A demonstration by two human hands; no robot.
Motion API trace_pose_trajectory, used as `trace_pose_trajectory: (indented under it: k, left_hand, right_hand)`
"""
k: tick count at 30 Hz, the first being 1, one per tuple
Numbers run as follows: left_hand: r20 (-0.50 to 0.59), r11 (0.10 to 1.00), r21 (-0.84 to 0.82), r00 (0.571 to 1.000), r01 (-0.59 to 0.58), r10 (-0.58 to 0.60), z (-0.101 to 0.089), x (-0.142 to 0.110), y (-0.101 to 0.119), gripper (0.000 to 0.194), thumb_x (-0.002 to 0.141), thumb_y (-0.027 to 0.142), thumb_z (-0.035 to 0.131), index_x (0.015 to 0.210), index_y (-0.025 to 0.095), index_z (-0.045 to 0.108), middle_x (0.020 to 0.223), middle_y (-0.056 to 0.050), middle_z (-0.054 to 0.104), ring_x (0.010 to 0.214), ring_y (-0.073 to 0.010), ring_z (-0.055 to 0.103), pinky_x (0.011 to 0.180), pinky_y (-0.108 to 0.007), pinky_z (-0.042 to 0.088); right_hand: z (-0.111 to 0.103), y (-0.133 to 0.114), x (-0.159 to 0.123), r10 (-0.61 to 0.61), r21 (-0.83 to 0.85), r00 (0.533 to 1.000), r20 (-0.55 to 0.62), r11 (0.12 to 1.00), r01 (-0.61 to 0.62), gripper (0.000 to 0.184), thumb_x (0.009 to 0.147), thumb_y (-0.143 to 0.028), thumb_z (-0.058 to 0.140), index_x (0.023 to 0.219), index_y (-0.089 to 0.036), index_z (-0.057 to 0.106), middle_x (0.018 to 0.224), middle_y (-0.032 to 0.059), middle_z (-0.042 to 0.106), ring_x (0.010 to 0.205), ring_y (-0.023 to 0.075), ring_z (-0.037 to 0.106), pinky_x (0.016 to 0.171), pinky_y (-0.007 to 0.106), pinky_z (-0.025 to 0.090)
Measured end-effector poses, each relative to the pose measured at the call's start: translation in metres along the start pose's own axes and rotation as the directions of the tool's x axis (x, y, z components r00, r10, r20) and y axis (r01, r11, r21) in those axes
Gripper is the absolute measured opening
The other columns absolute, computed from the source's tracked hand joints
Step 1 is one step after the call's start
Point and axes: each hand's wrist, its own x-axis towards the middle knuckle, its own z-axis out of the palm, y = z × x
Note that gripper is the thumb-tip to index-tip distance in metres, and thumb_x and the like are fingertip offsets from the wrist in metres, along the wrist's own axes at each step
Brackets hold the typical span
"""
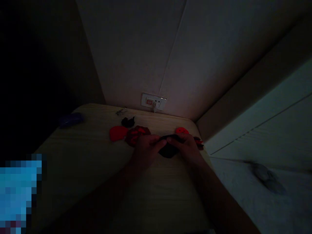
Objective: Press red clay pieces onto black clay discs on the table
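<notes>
My left hand and my right hand pinch the upper edge of a flat black piece between thumbs and fingers. It looks like cloth or felt, but the dim light hides its kind. The piece hangs down just above the table, between the two hands. Beside my left hand lies a dark red patterned piece, with a bright red piece touching its left side. Behind my right hand is a round red piece. A red and black piece shows partly past that hand.
The wooden table meets a wall with a switch and socket plate, a plug in it. A small black item and a patterned strip lie near the back. A purple object sits at the left edge.
</notes>
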Motion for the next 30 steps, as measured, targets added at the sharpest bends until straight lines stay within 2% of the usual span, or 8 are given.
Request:
trace_pose_trajectory:
  k: [6,9,12,17,22,26,28,30]
  left_hand:
    - [-0.048,0.999,-0.037,0.998,0.035,-0.037,0.0015,0.0021,-0.0023,0.017,0.076,0.032,0.075,0.075,0.015,0.074,0.072,-0.003,0.075,0.066,-0.016,0.068,0.062,-0.025,0.052]
    - [-0.051,0.999,-0.037,0.999,-0.02,0.018,0.0028,0.0031,-0.0045,0.02,0.076,0.034,0.077,0.084,0.016,0.076,0.081,-0.005,0.077,0.074,-0.0178,0.07,0.068,-0.027,0.054]
    - [-0.078,0.998,0.016,0.995,-0.061,0.062,0.0019,0.0027,-0.0047,0.018,0.077,0.033,0.075,0.081,0.016,0.076,0.076,-0.004,0.075,0.07,-0.0173,0.068,0.064,-0.027,0.053]
    - [-0.086,0.999,0.033,0.996,-0.034,0.037,0.0011,0.0011,-0.0028,0.02,0.078,0.036,0.073,0.076,0.016,0.072,0.069,-0.002,0.071,0.064,-0.0157,0.064,0.059,-0.025,0.048]
    - [-0.045,0.997,0.034,0.996,-0.075,0.076,0.0021,0.0015,-0.0043,0.023,0.081,0.04,0.071,0.079,0.017,0.072,0.077,-0.003,0.072,0.074,-0.0169,0.066,0.067,-0.027,0.049]
    - [-0.078,0.99,0.109,0.992,-0.089,0.098,0.0,0.0021,-0.0043,0.022,0.083,0.038,0.068,0.077,0.018,0.071,0.073,-0.002,0.07,0.072,-0.0165,0.064,0.067,-0.027,0.047]
    - [-0.089,0.989,0.12,0.991,-0.09,0.101,-0.0001,0.0019,-0.0041,0.021,0.084,0.038,0.068,0.078,0.018,0.071,0.074,-0.002,0.069,0.072,-0.0164,0.063,0.066,-0.028,0.047]
    - [-0.084,0.987,0.133,0.991,-0.092,0.104,0.0005,0.0013,-0.0044,0.022,0.085,0.038,0.067,0.079,0.018,0.07,0.075,-0.002,0.069,0.073,-0.0163,0.062,0.067,-0.028,0.046]
  right_hand:
    - [-0.0028,-0.0066,-0.0008,-0.082,-0.073,0.995,-0.053,0.994,0.078,0.03,0.068,-0.045,0.089,0.068,-0.018,0.079,0.064,0.0008,0.072,0.055,0.0115,0.057,0.055,0.025,0.044]
    - [-0.0024,-0.0078,-0.0019,-0.08,-0.111,0.997,-0.007,0.991,0.079,0.031,0.068,-0.046,0.089,0.067,-0.017,0.079,0.062,0.0007,0.07,0.053,0.0108,0.055,0.052,0.024,0.042]
    - [-0.0001,-0.0083,-0.0023,-0.056,-0.105,0.998,0.038,0.993,0.06,0.034,0.069,-0.049,0.088,0.07,-0.017,0.079,0.062,0.0011,0.07,0.053,0.0111,0.055,0.052,0.024,0.043]
    - [0.0024,-0.0106,-0.0035,-0.119,-0.133,0.992,-0.035,0.985,0.113,0.034,0.068,-0.05,0.088,0.067,-0.017,0.077,0.059,0.0003,0.067,0.053,0.0105,0.052,0.05,0.024,0.04]
    - [0.0012,-0.0078,-0.0043,-0.079,-0.179,0.995,0.065,0.98,0.09,0.033,0.068,-0.047,0.089,0.064,-0.017,0.076,0.057,-0.0004,0.066,0.05,0.0089,0.049,0.047,0.023,0.035]
    - [0.0003,-0.0032,-0.0023,-0.047,-0.132,0.993,0.107,0.989,0.061,0.028,0.07,-0.043,0.089,0.083,-0.02,0.082,0.07,0.0016,0.074,0.058,0.0118,0.06,0.055,0.024,0.045]
    - [0.0008,-0.0026,-0.0018,-0.076,-0.11,0.995,0.069,0.99,0.083,0.027,0.07,-0.044,0.089,0.082,-0.021,0.082,0.073,0.0023,0.076,0.062,0.0133,0.062,0.06,0.026,0.049]
    - [0.002,-0.0032,-0.0021,-0.113,-0.12,0.993,0.018,0.986,0.115,0.026,0.07,-0.046,0.088,0.073,-0.021,0.081,0.07,0.0025,0.075,0.06,0.0132,0.061,0.059,0.026,0.048]
